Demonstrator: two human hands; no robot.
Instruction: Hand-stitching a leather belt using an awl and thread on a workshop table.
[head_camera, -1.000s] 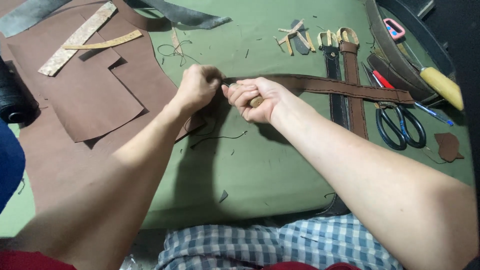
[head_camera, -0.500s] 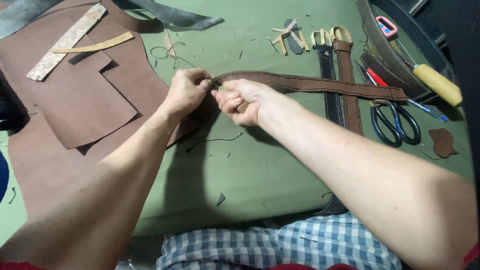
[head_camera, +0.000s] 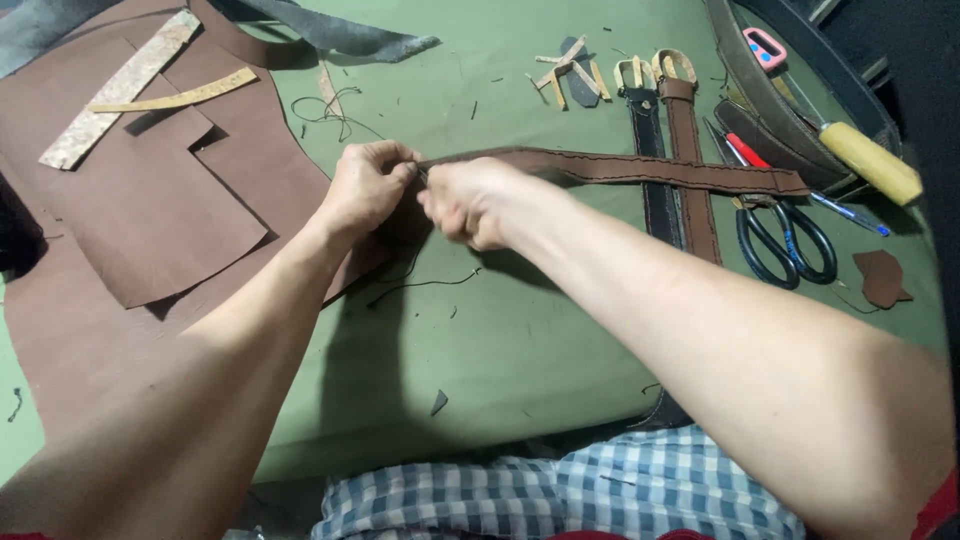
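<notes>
The left hand (head_camera: 365, 185) was closed, its fingers pinching the near end of a long brown leather strap (head_camera: 640, 168). The right hand (head_camera: 470, 200) sat just beside it, curled shut at the same end; it was blurred, so what it pinched could not be made out. The strap was flat and narrow, with a line of stitching along each edge, and it ran away from the right hand's far side across two buckled belts (head_camera: 680, 160), one dark and one brown, that lay side by side. A thin dark thread (head_camera: 420, 283) trailed on the green cloth (head_camera: 520, 340) just below the hands.

Past the strap's far end lay black-handled scissors (head_camera: 785, 235), a red pen (head_camera: 750, 152), a tool with a round wooden handle (head_camera: 870, 160) and a small brown leather scrap (head_camera: 882, 277). A dark curved tray rim (head_camera: 790, 40) held a pink-framed cutter (head_camera: 765, 45); the rest of it was cut off by the edge.

On the left hand's outer side large smooth brown leather sheets (head_camera: 150, 210) overlapped, with a pale mottled strip (head_camera: 120, 85) and a thin tan strip (head_camera: 175, 93) on top. Beyond the hands were short tan offcuts (head_camera: 565, 70) and a grey leather piece (head_camera: 340, 35). Both forearms hid much of the cloth, and checked fabric (head_camera: 560, 495) showed at the bottom.
</notes>
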